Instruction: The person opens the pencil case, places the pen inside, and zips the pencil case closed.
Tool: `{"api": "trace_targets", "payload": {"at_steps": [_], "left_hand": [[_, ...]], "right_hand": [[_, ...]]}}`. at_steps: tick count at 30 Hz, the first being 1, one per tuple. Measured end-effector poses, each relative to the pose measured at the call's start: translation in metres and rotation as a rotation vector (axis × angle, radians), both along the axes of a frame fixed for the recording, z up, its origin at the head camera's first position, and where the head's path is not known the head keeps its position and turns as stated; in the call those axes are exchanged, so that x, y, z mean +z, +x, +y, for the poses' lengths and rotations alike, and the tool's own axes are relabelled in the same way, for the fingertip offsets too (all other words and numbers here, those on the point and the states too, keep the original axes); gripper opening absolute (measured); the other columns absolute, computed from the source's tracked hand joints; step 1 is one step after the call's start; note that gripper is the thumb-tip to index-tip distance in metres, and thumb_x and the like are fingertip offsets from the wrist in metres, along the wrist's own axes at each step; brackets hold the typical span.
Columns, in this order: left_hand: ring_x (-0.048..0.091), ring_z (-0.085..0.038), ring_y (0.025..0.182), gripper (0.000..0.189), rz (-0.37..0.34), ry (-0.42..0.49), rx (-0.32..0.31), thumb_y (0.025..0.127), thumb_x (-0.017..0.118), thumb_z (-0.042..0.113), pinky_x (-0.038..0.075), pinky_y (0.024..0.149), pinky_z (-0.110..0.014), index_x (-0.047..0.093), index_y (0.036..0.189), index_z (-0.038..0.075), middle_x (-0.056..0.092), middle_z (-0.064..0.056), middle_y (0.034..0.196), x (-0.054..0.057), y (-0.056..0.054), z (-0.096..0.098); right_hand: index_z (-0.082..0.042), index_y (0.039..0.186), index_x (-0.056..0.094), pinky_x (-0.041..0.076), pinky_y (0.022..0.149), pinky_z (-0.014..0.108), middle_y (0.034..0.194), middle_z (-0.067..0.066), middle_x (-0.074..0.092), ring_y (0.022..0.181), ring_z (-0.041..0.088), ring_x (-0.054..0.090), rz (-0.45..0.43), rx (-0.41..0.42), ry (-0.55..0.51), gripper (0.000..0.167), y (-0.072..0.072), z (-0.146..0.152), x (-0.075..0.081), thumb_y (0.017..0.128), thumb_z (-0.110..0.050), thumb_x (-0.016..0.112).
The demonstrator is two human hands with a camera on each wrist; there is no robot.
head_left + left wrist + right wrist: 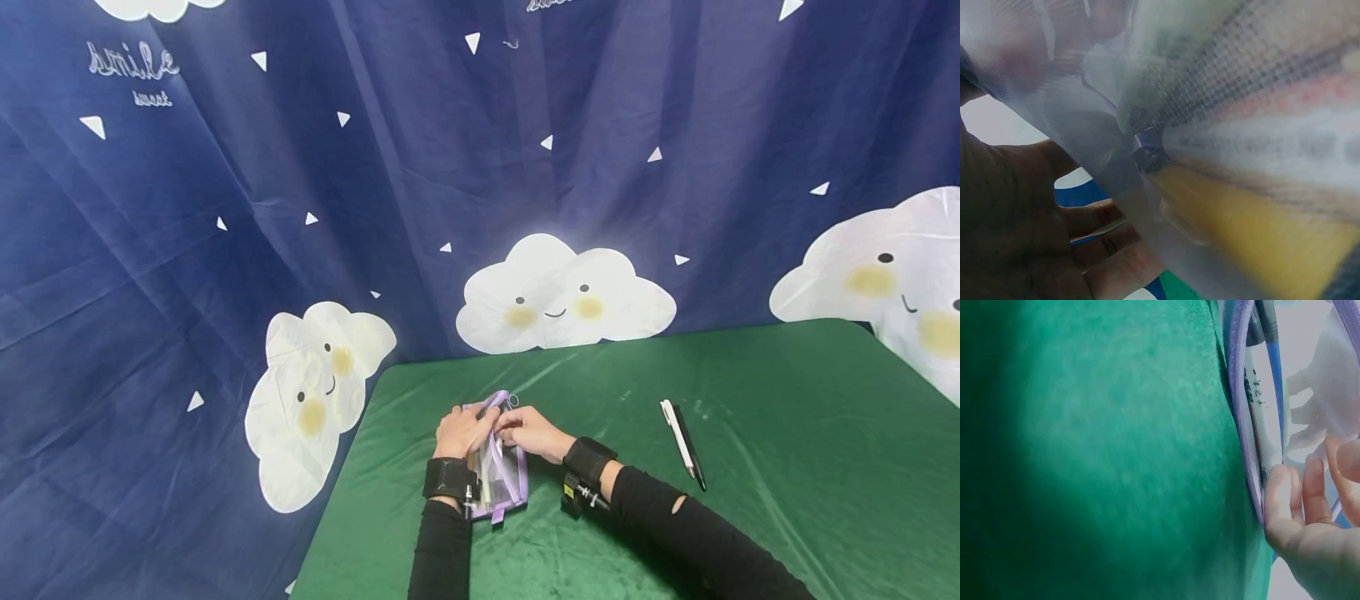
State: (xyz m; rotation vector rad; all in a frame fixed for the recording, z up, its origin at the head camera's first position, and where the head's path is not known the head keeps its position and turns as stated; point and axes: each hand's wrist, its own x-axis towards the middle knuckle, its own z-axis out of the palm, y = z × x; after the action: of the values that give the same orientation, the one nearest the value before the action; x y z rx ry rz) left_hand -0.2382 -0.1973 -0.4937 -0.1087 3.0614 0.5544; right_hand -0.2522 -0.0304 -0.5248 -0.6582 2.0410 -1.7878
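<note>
A clear mesh zip pouch [510, 467] with purple trim lies on the green table, with pens inside. My left hand [463, 432] grips its far left side; in the left wrist view its fingers [1125, 269] are behind the clear sheet. My right hand [534, 435] is at the pouch's purple-edged opening, fingers bent. In the right wrist view, one fingertip overlaps the lower end of a white marker [1263, 403] with black lettering. A blue pen [1275, 381] lies beside that marker. I cannot tell what the right thumb and forefinger hold.
To the right on the table, a white pen [677, 437] and a black pen [691, 447] lie side by side. A dark blue curtain [420, 125] with smiling clouds hangs behind the green table [600, 550] and along its left side.
</note>
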Motion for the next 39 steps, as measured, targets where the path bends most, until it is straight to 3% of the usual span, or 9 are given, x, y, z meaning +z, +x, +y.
{"api": "trace_targets", "payload": {"at_steps": [4, 8, 18, 26, 33, 39], "left_hand": [[0.059, -0.048, 0.121, 0.065, 0.008, -0.003, 0.000, 0.094, 0.036, 0.056, 0.049, 0.095, -0.061, 0.061, 0.142, 0.019, 0.060, -0.025, 0.137, -0.003, 0.000, 0.000], [0.058, -0.049, 0.123, 0.063, 0.000, 0.009, 0.004, 0.096, 0.037, 0.056, 0.048, 0.097, -0.062, 0.060, 0.143, 0.020, 0.059, -0.025, 0.139, -0.002, 0.001, -0.001], [0.056, -0.050, 0.125, 0.064, -0.015, 0.027, 0.013, 0.099, 0.038, 0.057, 0.046, 0.100, -0.063, 0.059, 0.144, 0.016, 0.058, -0.026, 0.140, 0.001, 0.002, -0.003], [0.058, -0.049, 0.121, 0.068, 0.003, 0.025, 0.001, 0.096, 0.038, 0.061, 0.048, 0.097, -0.061, 0.059, 0.144, 0.017, 0.059, -0.026, 0.137, -0.001, 0.003, -0.001], [0.057, -0.049, 0.123, 0.067, -0.001, 0.014, 0.001, 0.097, 0.038, 0.058, 0.047, 0.098, -0.062, 0.058, 0.144, 0.016, 0.058, -0.027, 0.139, -0.001, 0.002, -0.001], [0.055, -0.049, 0.126, 0.066, -0.010, 0.011, -0.007, 0.097, 0.038, 0.058, 0.046, 0.099, -0.065, 0.058, 0.145, 0.017, 0.057, -0.026, 0.142, -0.002, 0.001, 0.000]], "right_hand": [[0.007, 0.102, 0.072, 0.059, 0.079, 0.033, 0.107, 0.024, 0.072, 0.097, 0.033, 0.069, 0.094, -0.023, 0.068, 0.018, -0.003, 0.005, 0.004, 0.092, 0.003, 0.058], [0.005, 0.104, 0.073, 0.053, 0.075, 0.023, 0.109, 0.022, 0.073, 0.097, 0.032, 0.069, 0.198, -0.046, 0.143, 0.021, -0.007, 0.012, 0.013, 0.094, 0.000, 0.056], [-0.004, 0.113, 0.073, 0.052, 0.082, 0.036, 0.113, 0.019, 0.072, 0.097, 0.024, 0.065, 0.355, -0.099, 0.278, 0.024, -0.016, 0.041, 0.044, 0.095, -0.005, 0.057], [-0.005, 0.116, 0.071, 0.054, 0.086, 0.044, 0.112, 0.018, 0.070, 0.099, 0.027, 0.066, 0.499, -0.144, 0.371, 0.023, -0.023, 0.080, 0.063, 0.095, -0.007, 0.060], [-0.001, 0.117, 0.069, 0.054, 0.085, 0.047, 0.113, 0.018, 0.073, 0.095, 0.028, 0.067, 0.552, -0.238, 0.413, 0.026, -0.035, 0.120, 0.078, 0.093, -0.008, 0.064], [0.000, 0.118, 0.069, 0.054, 0.085, 0.050, 0.109, 0.020, 0.073, 0.096, 0.033, 0.068, 0.587, -0.306, 0.466, 0.028, -0.043, 0.156, 0.080, 0.091, -0.009, 0.066]]}}
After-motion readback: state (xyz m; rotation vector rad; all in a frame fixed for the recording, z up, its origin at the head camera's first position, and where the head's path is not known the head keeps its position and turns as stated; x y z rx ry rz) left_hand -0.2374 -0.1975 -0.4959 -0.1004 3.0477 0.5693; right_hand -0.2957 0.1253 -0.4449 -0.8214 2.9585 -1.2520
